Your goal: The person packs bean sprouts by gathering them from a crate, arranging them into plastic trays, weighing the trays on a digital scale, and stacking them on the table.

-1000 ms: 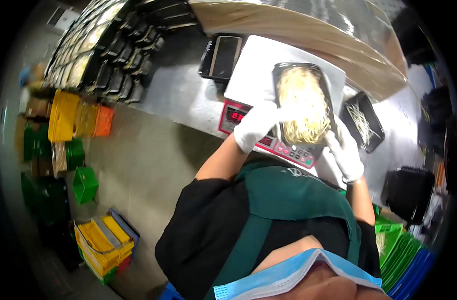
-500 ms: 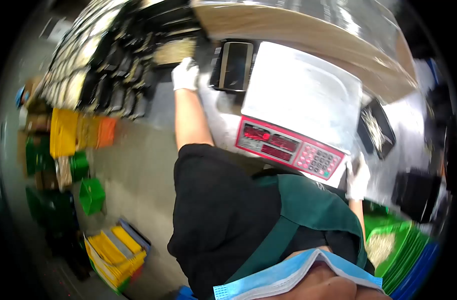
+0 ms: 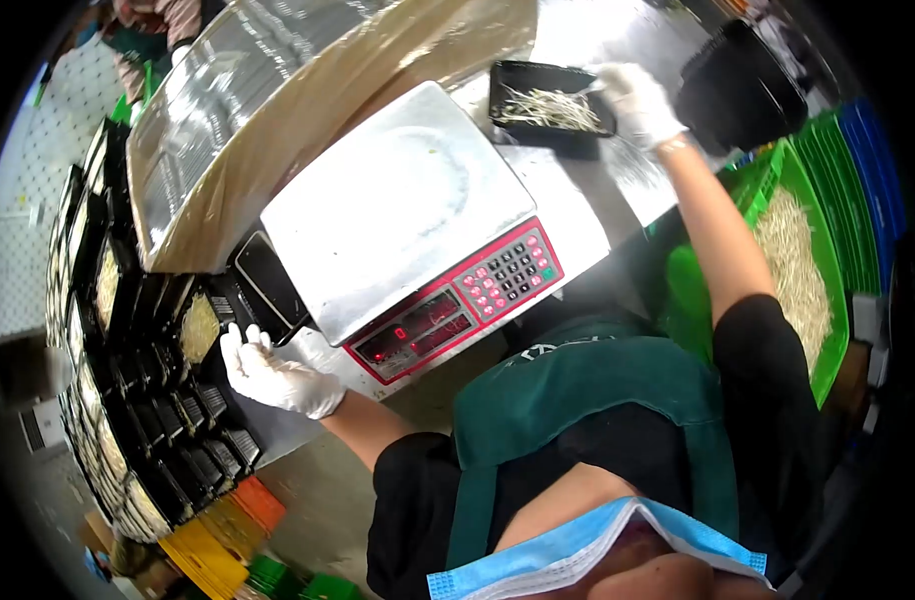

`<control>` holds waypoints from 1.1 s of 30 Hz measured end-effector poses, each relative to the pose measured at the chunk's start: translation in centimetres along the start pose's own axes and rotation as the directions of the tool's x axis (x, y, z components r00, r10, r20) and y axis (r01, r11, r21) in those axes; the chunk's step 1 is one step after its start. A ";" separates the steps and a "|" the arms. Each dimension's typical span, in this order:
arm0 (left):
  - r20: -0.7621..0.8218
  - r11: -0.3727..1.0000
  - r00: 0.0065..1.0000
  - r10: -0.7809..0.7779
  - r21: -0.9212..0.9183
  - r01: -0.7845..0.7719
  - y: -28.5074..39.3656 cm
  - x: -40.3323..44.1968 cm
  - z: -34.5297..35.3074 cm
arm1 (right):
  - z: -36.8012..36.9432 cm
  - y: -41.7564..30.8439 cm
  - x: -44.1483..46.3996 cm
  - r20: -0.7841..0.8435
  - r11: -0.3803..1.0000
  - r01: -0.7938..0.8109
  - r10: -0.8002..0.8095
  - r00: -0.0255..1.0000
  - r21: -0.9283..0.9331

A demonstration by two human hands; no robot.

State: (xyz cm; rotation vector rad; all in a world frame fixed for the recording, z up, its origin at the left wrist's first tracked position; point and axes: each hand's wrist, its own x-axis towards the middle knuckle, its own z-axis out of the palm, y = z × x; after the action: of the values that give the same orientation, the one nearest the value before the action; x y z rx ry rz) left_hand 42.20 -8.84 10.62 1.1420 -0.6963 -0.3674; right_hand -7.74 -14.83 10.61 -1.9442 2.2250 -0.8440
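Observation:
My right hand (image 3: 639, 103), in a white glove, grips the right end of a black plastic tray (image 3: 497, 95) with pale bean sprouts (image 3: 552, 108) in it. That tray sits on the steel table behind the scale. My left hand (image 3: 277, 375), also gloved, is held up near the scale's left corner with fingers loosely apart and nothing in it. Between my hands stands the digital scale (image 3: 407, 200), its pan bare and its red display lit. Left of it lie a dark phone-like device (image 3: 269, 272) and a filled tray (image 3: 199, 328), close to my left fingertips.
Stacked black trays (image 3: 162, 400) crowd the left side. A plastic-lined carton (image 3: 267, 110) stands behind the scale. Dark containers (image 3: 742, 85) are at the back right, with a green crate (image 3: 827, 350) of sprouts at my right. Another person (image 3: 152, 40) is at the far upper left.
My view has turned to the right. My right hand has gone from beside the scale to the sprout tray and taken hold of it. My left hand has come away from the filled trays.

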 end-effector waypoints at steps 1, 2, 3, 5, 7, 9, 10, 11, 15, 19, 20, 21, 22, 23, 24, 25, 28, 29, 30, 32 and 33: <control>0.077 0.999 0.996 0.045 -0.014 -0.044 1.3 -2.5 1.7 | 1.8 0.3 -1.4 -0.092 0.994 0.110 -0.109 0.990 0.001; 0.110 0.995 0.989 0.102 -0.035 -0.098 0.8 -4.0 2.1 | 3.0 0.5 -2.5 -0.191 0.977 0.211 -0.213 0.958 -0.029; 0.268 0.885 0.887 0.375 0.181 -0.429 -0.3 -5.1 1.7 | 2.6 -0.4 -4.3 -0.233 0.977 0.211 -0.212 0.949 -0.030; 0.372 0.982 0.914 0.164 0.029 -0.188 -0.3 -8.4 1.5 | 0.6 -1.4 -8.6 -0.162 0.972 0.161 -0.133 0.978 0.173; 0.530 0.993 0.845 -0.074 -0.038 0.111 -0.8 -11.3 1.4 | 0.1 0.7 -12.9 -0.325 0.941 0.299 -0.236 0.916 0.159; 0.727 0.969 0.656 -0.203 0.051 0.243 2.0 -16.3 4.2 | -2.5 3.0 -16.4 -0.334 0.961 0.258 -0.212 0.918 0.101; 0.732 0.949 0.617 -0.289 0.136 0.283 3.0 -18.9 5.4 | -4.4 4.2 -18.0 -0.275 0.975 0.179 -0.138 0.952 0.132; 0.834 0.929 0.444 -0.327 0.199 0.311 3.4 -20.1 6.4 | -6.3 5.4 -19.5 -0.214 0.981 0.099 -0.062 0.975 0.168; 0.893 0.896 0.255 -0.371 0.272 0.350 5.7 -30.5 11.3 | -15.9 12.7 -27.3 -0.145 0.987 -0.103 0.121 0.982 0.123; 0.932 0.881 0.040 -0.359 0.325 0.343 9.1 -42.5 16.8 | -26.1 25.9 -35.4 -0.116 0.848 -0.522 0.511 0.852 -0.091; 0.926 0.878 -0.003 -0.379 0.360 0.314 10.6 -45.5 18.1 | -27.0 29.5 -37.4 -0.094 0.784 -0.603 0.596 0.797 -0.147; 0.937 0.884 -0.090 -0.338 0.349 0.311 11.6 -48.5 19.3 | -27.3 31.7 -38.6 -0.077 0.786 -0.605 0.600 0.796 -0.125; 0.939 0.889 -0.178 -0.293 0.336 0.312 12.2 -51.4 20.6 | -27.4 33.5 -39.6 0.111 0.727 -0.650 0.681 0.723 -0.223; 0.953 0.948 -0.249 -0.174 0.231 0.220 12.5 -54.2 21.7 | -27.5 34.8 -40.8 0.282 0.670 -0.664 0.743 0.608 -0.333; 0.943 0.984 -0.330 -0.053 0.106 0.145 12.9 -57.0 22.8 | -25.0 36.2 -43.4 0.195 0.754 -0.573 0.645 0.739 -0.321; 0.892 0.997 -0.449 0.052 -0.022 0.071 14.0 -59.4 23.8 | -24.9 34.9 -43.4 0.278 0.738 -0.566 0.668 0.691 -0.367; 0.649 0.850 -0.660 0.378 -0.526 -0.031 13.8 -64.6 26.6 | -23.5 32.3 -45.8 0.319 0.833 -0.415 0.532 0.785 -0.366; 0.612 0.802 -0.723 0.320 -0.582 -0.137 13.3 -65.8 27.3 | -24.9 32.1 -45.6 0.412 0.826 -0.460 0.561 0.718 -0.325; 0.587 0.761 -0.759 0.281 -0.618 -0.196 12.9 -67.0 28.1 | -26.2 32.6 -45.3 0.411 0.830 -0.461 0.556 0.722 -0.314; 0.585 0.575 -0.764 0.273 -0.735 -0.358 12.4 -70.1 29.3 | -28.2 34.8 -44.6 0.297 0.832 -0.502 0.553 0.778 -0.236; 0.573 0.529 -0.777 0.262 -0.759 -0.381 12.2 -71.6 29.7 | -29.1 36.5 -43.9 0.180 0.820 -0.517 0.563 0.807 -0.246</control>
State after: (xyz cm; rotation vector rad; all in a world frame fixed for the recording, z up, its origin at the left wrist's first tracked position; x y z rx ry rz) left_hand -31.45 17.99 6.39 -0.2705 -2.9978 -0.2970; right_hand -43.30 38.28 6.08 -1.2372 2.5587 -0.3026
